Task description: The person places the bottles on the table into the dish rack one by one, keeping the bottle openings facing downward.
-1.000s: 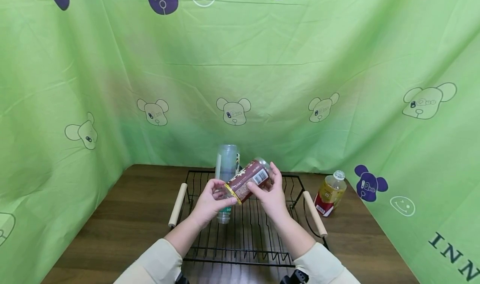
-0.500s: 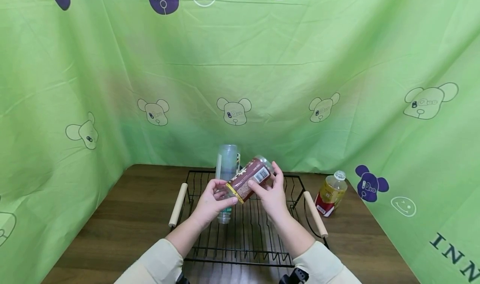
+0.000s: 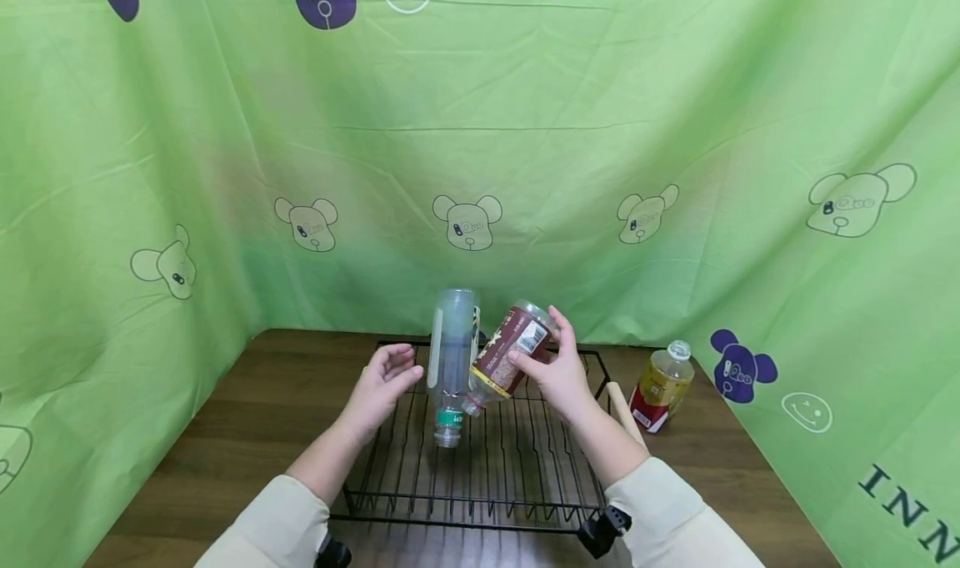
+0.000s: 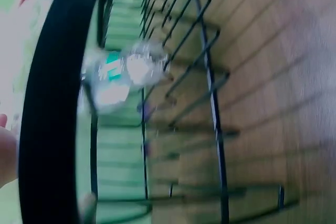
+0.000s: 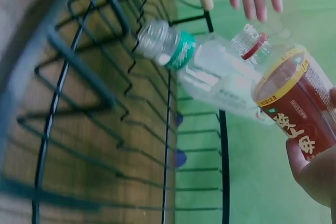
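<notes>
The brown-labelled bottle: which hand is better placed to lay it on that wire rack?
Likely the right hand: it grips the brown-labelled bottle, tilted above the black wire rack. The left hand, clear of the bottle, holds nothing.

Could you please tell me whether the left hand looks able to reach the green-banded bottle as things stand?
Probably yes: the left hand holds nothing and is beside the green-banded bottle, with nothing visible between them.

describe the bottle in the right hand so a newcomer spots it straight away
Find the black wire rack on the wooden table. Over it, the right hand holds a tilted clear bottle, neck downward. Its brown label with a yellow band sets it apart from the green-banded bottle beside it.
</notes>
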Tool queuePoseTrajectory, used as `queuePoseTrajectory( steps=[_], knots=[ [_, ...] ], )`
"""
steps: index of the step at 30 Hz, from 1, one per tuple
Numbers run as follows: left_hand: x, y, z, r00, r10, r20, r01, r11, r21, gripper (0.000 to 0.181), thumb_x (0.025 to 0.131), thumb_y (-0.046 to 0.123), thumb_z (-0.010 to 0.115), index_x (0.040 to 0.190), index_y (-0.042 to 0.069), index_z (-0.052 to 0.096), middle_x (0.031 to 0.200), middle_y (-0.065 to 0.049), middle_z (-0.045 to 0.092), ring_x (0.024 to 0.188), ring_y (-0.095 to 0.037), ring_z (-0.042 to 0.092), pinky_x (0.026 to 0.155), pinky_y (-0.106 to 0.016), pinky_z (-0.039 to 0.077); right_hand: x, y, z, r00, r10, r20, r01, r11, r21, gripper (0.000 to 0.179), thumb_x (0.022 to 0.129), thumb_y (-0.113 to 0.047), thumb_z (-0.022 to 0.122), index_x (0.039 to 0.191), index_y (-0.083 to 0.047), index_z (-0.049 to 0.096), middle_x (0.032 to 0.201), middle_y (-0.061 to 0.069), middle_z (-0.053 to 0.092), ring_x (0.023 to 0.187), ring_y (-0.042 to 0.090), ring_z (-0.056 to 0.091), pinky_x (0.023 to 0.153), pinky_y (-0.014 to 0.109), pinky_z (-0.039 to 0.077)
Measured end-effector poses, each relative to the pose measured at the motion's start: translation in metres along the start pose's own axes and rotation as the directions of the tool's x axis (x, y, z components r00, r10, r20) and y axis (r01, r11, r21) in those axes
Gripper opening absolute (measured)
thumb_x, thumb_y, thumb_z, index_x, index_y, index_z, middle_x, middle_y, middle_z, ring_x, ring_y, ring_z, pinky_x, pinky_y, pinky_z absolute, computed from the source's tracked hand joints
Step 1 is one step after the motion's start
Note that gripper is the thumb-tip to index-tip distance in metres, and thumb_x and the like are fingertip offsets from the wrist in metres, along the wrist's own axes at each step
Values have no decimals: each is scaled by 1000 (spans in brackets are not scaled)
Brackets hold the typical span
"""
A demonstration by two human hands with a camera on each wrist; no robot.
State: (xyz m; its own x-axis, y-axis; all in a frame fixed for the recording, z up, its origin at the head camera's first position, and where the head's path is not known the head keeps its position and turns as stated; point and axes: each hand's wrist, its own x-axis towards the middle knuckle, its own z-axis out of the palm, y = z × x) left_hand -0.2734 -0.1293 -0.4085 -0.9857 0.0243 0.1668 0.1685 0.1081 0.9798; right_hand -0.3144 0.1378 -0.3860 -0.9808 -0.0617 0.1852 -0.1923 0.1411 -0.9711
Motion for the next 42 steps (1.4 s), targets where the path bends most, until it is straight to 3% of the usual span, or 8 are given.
queuePoseTrajectory(
  steps=[7, 12, 18, 27, 42],
  knots=[
    [1, -10, -38, 998, -57, -41, 63, 985, 163, 54, 98, 19, 58, 145, 3, 37, 154, -20, 37, 145, -38, 31, 117, -54, 28, 9, 6, -9, 998, 16, 57, -11, 996, -87, 100, 84, -8, 74, 158, -21, 9, 158, 22, 21, 130, 49, 45, 98, 55, 48],
    [-3, -23, -52, 990, -119, -80, 135, 963, 235, 58, 98, 19, 57, 147, 0, 34, 154, -25, 33, 142, -43, 32, 114, -56, 31, 16, 12, -11, 995, 38, 91, -24, 988, -156, 99, 84, -10, 74, 158, -20, 9, 157, 23, 23, 131, 51, 43, 98, 57, 48],
    [-4, -38, -57, 980, -189, -63, 199, 948, 247, 67, 98, 17, 55, 153, 0, 21, 157, -28, 23, 141, -47, 30, 111, -59, 33, 25, 17, -10, 986, 36, 164, -1, 977, -211, 97, 84, -6, 73, 158, -17, 11, 155, 26, 22, 132, 53, 42, 97, 58, 48],
    [-3, -51, -56, 964, -267, 5, 259, 939, 226, 69, 100, 13, 45, 157, 4, 7, 161, -29, 9, 145, -50, 18, 115, -64, 23, 28, 24, -1, 973, 55, 223, 3, 968, -250, 98, 83, -4, 74, 158, -17, 13, 155, 29, 20, 131, 55, 42, 95, 58, 50],
    [-2, -52, -54, 960, -278, 12, 272, 945, 183, 69, 100, 10, 41, 157, 5, 3, 161, -30, 4, 147, -49, 11, 117, -64, 15, 30, 37, 3, 959, 84, 271, 4, 951, -310, 97, 81, -4, 76, 157, -17, 17, 154, 31, 22, 131, 55, 42, 93, 59, 50]
  ],
)
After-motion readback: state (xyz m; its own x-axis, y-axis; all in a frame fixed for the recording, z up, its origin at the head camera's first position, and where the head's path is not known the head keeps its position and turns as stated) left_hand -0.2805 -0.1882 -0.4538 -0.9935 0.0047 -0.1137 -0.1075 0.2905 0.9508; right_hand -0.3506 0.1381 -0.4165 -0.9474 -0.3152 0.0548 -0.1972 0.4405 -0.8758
